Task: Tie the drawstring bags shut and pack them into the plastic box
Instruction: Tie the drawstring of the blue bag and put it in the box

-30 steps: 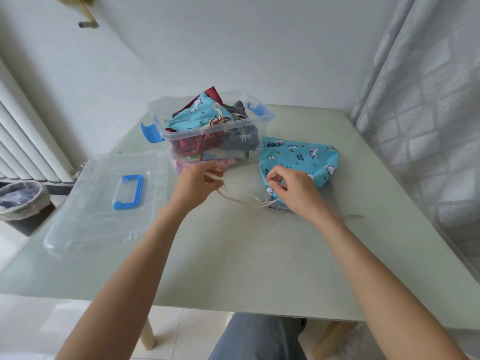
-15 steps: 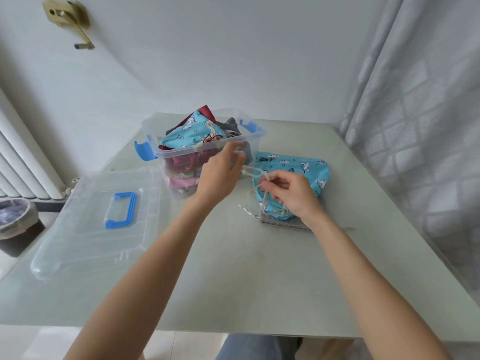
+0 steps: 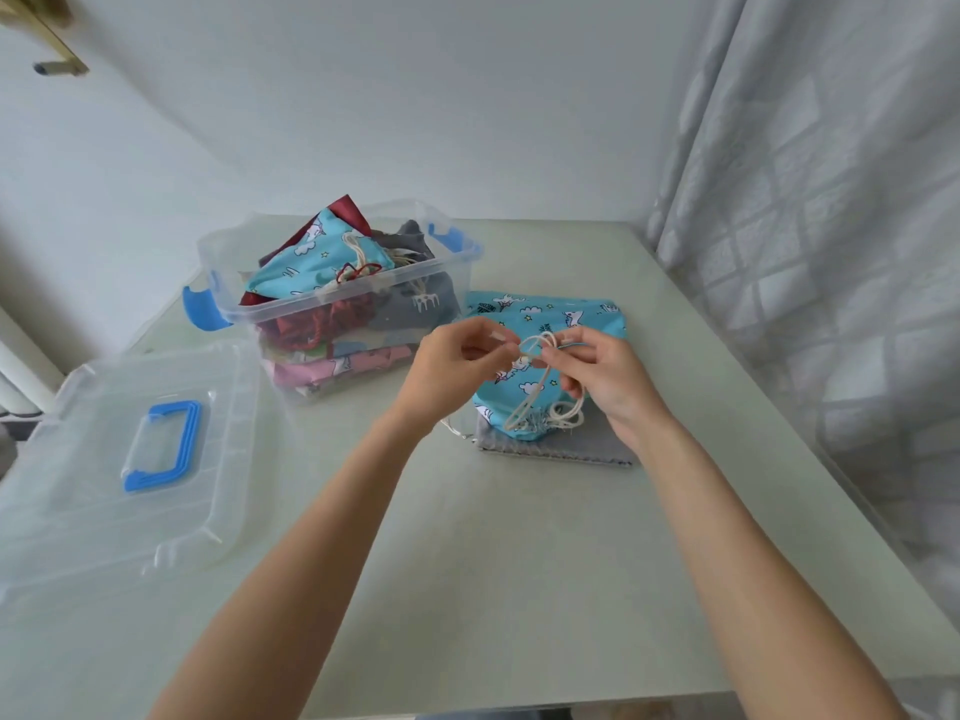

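A blue cartoon-print drawstring bag (image 3: pixel 540 319) lies on the table, on top of a grey bag (image 3: pixel 561 449) whose near edge shows beneath it. My left hand (image 3: pixel 457 366) and my right hand (image 3: pixel 602 376) meet above the blue bag. Both pinch its white drawstring (image 3: pixel 537 350), which forms a loop between the fingertips and hangs down to the bag's gathered mouth. The clear plastic box (image 3: pixel 447 267) with blue latches stands just left of the bag and holds several bags, one blue and one dark red on top.
The clear box lid (image 3: pixel 104 491) with a blue handle lies at the left of the pale green table (image 3: pixel 519 563). A grey curtain (image 3: pixel 831 252) hangs along the right edge. White walls stand behind, with a radiator at the far left.
My left hand has come from the far left, where it pulled the cord out, to meet my right hand over the bag. The cord now forms a loop between them.
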`<state>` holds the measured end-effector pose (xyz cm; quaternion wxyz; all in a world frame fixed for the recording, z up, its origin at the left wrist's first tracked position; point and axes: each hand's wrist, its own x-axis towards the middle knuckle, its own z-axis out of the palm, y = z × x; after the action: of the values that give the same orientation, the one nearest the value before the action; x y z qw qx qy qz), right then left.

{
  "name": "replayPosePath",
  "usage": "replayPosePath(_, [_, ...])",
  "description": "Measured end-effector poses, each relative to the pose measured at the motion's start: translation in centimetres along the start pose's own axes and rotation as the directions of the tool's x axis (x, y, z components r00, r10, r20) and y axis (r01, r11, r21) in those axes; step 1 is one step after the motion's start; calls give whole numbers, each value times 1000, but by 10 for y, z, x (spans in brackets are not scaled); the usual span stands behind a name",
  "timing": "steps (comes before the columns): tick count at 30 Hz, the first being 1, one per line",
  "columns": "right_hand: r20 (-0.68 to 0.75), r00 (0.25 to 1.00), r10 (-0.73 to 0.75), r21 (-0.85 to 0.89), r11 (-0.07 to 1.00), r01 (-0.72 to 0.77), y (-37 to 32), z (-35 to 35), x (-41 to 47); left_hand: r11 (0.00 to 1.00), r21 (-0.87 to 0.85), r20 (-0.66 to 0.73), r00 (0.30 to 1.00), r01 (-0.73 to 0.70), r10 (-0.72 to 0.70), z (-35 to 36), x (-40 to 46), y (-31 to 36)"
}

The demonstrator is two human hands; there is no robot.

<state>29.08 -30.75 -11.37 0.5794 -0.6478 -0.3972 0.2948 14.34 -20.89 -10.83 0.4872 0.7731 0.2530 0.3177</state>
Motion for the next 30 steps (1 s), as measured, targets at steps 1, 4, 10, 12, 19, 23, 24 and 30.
replayPosePath(1, [0,1000,-12,26,1000,12,3,-1,1,992,-122,31,999,45,-42,2,-1,1])
replayPosePath(4, [27,999,-26,171,985,21,6,0,0,974,-212,47,996,80,-71,9,-1,-2])
replayPosePath(10, [121,991,-53,353,936,7,3,-7,2,978,-98,289,946,183,-148,13,2,-14])
replayPosePath(12, [132,990,-50,334,942,3,1,-11,3,976,-104,369,919,190,-139,13,1,-12])
replayPosePath(19, [159,984,-75,347,938,15,-2,-21,2,989,-65,394,914,135,-99,18,-5,-7])
replayPosePath(23, [216,967,-133,315,947,61,1,-31,-2,997,-42,202,978,69,-59,21,0,-13])
replayPosePath(24, [196,969,-150,228,968,104,4,-32,-2,997,-48,148,987,66,-58,20,1,-14])
replayPosePath(30, [-65,897,-437,-246,879,410,16,-28,1,939,-259,220,960,228,-172,14,-2,-8])
